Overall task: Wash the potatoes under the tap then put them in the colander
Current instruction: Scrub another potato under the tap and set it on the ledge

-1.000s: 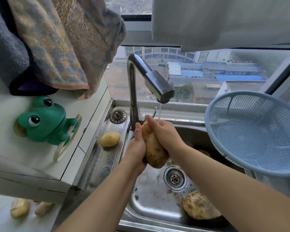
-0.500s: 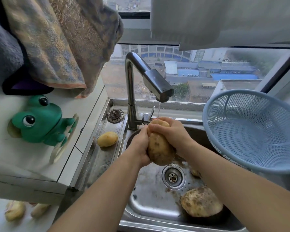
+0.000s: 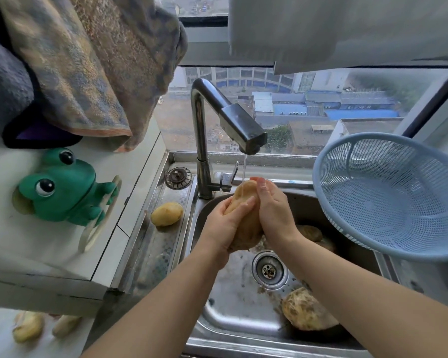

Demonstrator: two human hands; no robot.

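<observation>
A long brown potato (image 3: 246, 223) is held upright over the steel sink (image 3: 233, 301), its top under a thin stream from the tap (image 3: 243, 130). My left hand (image 3: 224, 226) grips its left side and my right hand (image 3: 274, 210) wraps its right side. A muddy potato (image 3: 305, 312) lies at the sink's near right. Two more dirty potatoes (image 3: 312, 232) lie behind my right wrist. A clean yellow potato (image 3: 166, 213) sits on the drainboard to the left. The blue colander (image 3: 388, 195) stands tilted at the right, nothing in it.
A green frog toy (image 3: 62, 187) sits on the white counter at left, with towels (image 3: 88, 65) hanging above it. A sink plug (image 3: 178, 177) lies beside the tap base. Pale vegetables (image 3: 29, 329) lie on the floor at lower left.
The potato has turned more upright between my hands and risen toward the stream. My right hand's fingers slid up over its top.
</observation>
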